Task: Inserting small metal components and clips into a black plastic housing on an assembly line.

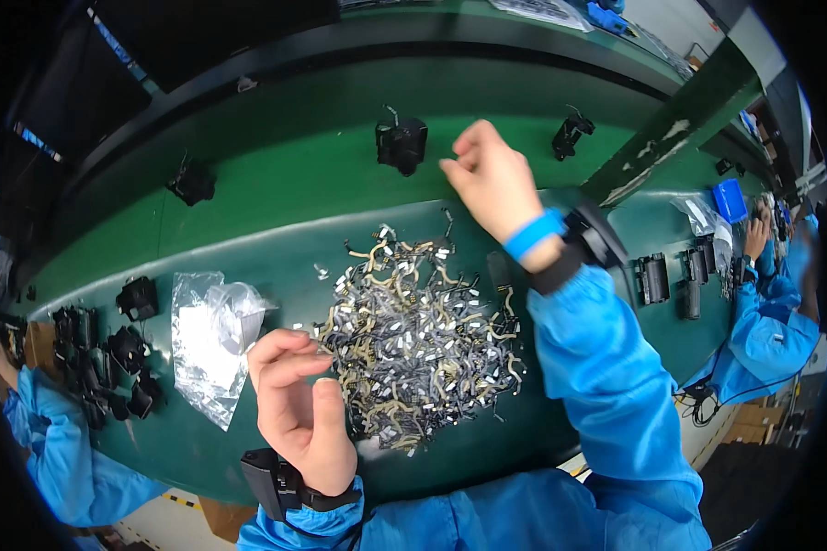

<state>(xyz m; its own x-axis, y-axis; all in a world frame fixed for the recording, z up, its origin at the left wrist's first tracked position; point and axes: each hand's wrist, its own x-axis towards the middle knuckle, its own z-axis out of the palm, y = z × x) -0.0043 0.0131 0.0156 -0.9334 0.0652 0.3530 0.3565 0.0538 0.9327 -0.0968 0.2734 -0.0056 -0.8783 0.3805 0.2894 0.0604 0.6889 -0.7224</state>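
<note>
A broad heap of short cables (423,349) with small white connectors and yellowish and black wires lies on the green table in front of me. At its left edge is my left hand (299,404), palm up with fingers loosely curled and apart, nothing seen in it. My right hand (501,184) is raised past the far side of the heap, its bent fingers and thumb a little apart and slightly blurred, with nothing visible between them. Just left of it, a black housing (402,145) with a short wire on top sits on the green ledge, apart from the fingers.
Clear plastic bags (213,340) lie left of the heap, beside several black parts (129,349). More black housings stand on the ledge. At right are black blocks (652,278), a blue bin (730,200) and a slanted green post (675,129). Co-workers in blue sleeves (772,340) sit either side.
</note>
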